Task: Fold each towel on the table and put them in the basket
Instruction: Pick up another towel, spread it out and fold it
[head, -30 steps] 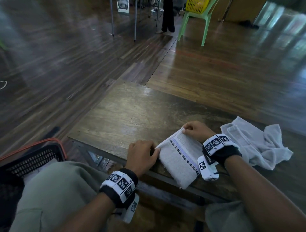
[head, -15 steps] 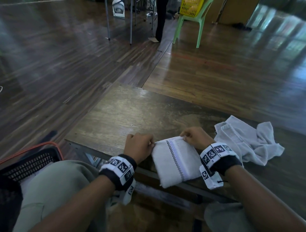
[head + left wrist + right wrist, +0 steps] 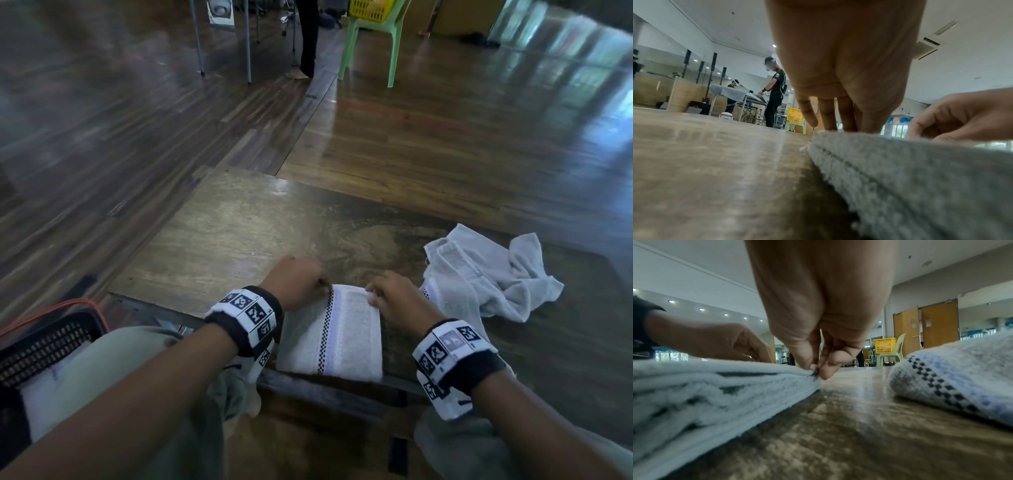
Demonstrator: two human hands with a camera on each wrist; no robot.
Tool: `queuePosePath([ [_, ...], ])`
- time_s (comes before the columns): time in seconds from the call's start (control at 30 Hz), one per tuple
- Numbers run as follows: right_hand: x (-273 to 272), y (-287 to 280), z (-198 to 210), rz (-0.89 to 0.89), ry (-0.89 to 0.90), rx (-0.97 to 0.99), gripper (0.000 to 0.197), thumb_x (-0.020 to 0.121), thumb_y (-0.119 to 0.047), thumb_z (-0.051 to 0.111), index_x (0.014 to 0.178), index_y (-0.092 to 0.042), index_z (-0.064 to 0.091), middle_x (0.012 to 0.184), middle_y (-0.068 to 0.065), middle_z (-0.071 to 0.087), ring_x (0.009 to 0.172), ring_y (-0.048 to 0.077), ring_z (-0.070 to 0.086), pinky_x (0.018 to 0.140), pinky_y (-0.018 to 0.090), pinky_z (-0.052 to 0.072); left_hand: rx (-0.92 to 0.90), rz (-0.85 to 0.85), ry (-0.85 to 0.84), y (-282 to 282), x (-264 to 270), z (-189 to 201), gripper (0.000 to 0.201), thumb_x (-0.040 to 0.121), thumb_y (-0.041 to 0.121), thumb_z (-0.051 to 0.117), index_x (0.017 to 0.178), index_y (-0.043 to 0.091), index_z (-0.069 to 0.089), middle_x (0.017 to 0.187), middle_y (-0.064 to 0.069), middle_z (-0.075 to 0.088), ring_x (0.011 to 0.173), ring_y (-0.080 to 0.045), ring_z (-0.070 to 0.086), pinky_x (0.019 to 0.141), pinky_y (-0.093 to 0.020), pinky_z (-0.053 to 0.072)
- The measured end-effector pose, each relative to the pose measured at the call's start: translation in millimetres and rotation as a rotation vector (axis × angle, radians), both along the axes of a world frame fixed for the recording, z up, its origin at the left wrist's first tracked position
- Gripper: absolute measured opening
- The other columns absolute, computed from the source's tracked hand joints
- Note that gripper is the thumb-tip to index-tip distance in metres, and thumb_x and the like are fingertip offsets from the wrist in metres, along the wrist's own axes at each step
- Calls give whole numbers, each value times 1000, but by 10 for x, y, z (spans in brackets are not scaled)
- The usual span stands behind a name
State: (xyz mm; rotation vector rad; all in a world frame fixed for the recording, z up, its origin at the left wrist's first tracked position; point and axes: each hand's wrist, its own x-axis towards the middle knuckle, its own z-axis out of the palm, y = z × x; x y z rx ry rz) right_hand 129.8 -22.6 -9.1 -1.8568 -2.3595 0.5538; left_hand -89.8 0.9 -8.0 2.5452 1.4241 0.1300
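Observation:
A folded white towel [image 3: 332, 337] with a black checked stripe lies flat at the near edge of the wooden table [image 3: 239, 233]. My left hand [image 3: 322, 286] pinches its far left corner, and my right hand [image 3: 371, 296] pinches its far right corner. The right wrist view shows thumb and fingers of the right hand [image 3: 816, 369] closed on the stacked layers of the folded towel [image 3: 705, 386]. In the left wrist view the left hand [image 3: 838, 128] has its fingertips down on the towel [image 3: 910, 170] edge. A crumpled white towel [image 3: 486, 274] lies to the right. The black basket [image 3: 44, 346] sits low at the left.
The basket has an orange rim and stands on the floor beside my left knee, with something white in it. Far back stand a green chair [image 3: 370, 37] carrying a yellow basket [image 3: 370, 8], metal table legs [image 3: 247, 41] and a standing person [image 3: 308, 37].
The folded towel has turned from lying diagonally to lying square with the table's near edge. Both hands moved with it and now hold its two far corners.

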Motion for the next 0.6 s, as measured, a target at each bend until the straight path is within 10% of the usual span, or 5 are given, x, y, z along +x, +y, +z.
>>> queuePosePath([
  [0.6,-16,26,45,27,120,88,12,86,-10,55,79,-17,48,78,2,60,68,18,57,65,38,52,81,91,-101,23,-6,-210,15,89,31,54,94,28,67,93,8,70,82,-14,62,67,-27,45],
])
